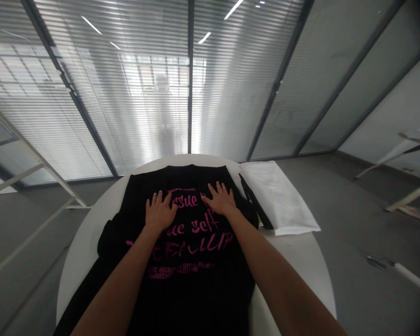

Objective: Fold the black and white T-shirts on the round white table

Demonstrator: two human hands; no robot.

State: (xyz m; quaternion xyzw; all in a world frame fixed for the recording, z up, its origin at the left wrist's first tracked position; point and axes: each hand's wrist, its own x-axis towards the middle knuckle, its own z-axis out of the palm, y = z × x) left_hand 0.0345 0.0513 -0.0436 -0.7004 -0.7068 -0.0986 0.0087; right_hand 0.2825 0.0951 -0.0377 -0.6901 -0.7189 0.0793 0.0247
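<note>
A black long-sleeved garment point(196, 298) with pink lettering lies spread over a round white table point(297, 261). My left hand point(160, 211) rests flat on its upper left part, fingers apart, covering some of the print. On the upper right part lies my right hand point(221, 199), palm down with the fingers spread. Neither hand grips the cloth. One sleeve stretches down along the table's left side; the lower end of the garment runs out of view between my forearms.
Beside the garment, a white bag point(278, 198) with a black strip along its edge overhangs the table's right side. A pale metal frame point(38, 165) stands at left. Glass partitions with blinds point(161, 116) rise behind the table. More light-coloured legs point(409, 196) stand at right.
</note>
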